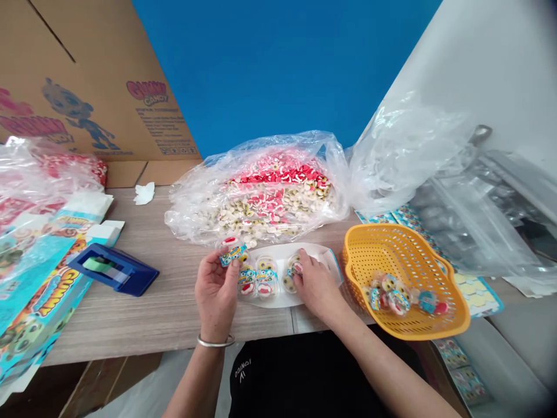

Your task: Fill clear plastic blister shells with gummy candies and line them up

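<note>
Gummy candy pack (pixel 232 254) sits pinched in the closed grip of the left hand (pixel 216 293), thumb and fingers around it, just above a white plastic tray (pixel 278 300) near the front edge of the surface (pixel 143 310). The right hand (pixel 317 284) curls its grip over another pack (pixel 292 270) at the tray's right end, touching it. Two more packs (pixel 256 278) lie in the tray between the hands. A silver bangle (pixel 216 341) circles the left wrist. Just right of the tray, a yellow plastic basket (pixel 404 255) holds several wrapped packs (pixel 389 296). Behind the tray, toward the back edge, a clear plastic bag (pixel 191 215) holds loose red-and-white gummies (pixel 270 197). A blue tape dispenser (pixel 112 269) sits near the left edge, beside printed candy cartons (pixel 43 290). A brown cardboard carton (pixel 87 98) stands beyond the back left corner.
</note>
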`<action>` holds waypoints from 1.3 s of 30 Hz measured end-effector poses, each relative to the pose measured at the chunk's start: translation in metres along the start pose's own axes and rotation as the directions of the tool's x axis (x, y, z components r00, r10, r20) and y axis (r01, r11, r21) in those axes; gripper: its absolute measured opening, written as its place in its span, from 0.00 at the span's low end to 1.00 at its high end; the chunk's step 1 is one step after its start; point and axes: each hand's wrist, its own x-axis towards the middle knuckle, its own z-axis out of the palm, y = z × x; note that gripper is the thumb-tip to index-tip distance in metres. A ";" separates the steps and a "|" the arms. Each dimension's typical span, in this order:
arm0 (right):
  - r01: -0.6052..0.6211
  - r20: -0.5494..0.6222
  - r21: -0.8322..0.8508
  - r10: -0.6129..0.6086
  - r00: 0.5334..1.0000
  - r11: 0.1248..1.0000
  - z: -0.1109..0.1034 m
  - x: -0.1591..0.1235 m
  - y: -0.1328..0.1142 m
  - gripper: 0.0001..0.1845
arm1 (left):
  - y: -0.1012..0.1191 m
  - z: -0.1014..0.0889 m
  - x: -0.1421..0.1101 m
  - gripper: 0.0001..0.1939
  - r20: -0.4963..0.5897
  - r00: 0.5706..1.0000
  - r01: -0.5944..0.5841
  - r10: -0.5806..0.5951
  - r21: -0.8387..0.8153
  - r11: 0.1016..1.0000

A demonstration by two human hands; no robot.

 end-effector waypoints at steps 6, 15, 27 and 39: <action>-0.053 -0.010 -0.064 0.052 0.999 0.997 -0.015 -0.008 0.008 0.28 | -0.004 -0.001 0.001 0.18 -0.010 1.000 0.001 -0.001 -0.014 1.000; 0.088 -0.055 -0.164 -0.098 0.994 0.983 -0.016 0.015 0.012 0.14 | -0.004 -0.002 0.002 0.18 -0.011 1.000 0.013 -0.013 -0.013 1.000; 0.066 0.023 -0.258 -0.062 0.998 0.964 -0.007 0.015 0.013 0.14 | -0.007 -0.001 0.003 0.18 -0.007 1.000 0.023 -0.023 -0.003 1.000; 0.060 0.022 -0.144 -0.057 0.998 0.988 -0.017 -0.005 0.002 0.28 | -0.002 0.000 0.003 0.18 -0.049 0.999 0.006 -0.005 0.019 1.000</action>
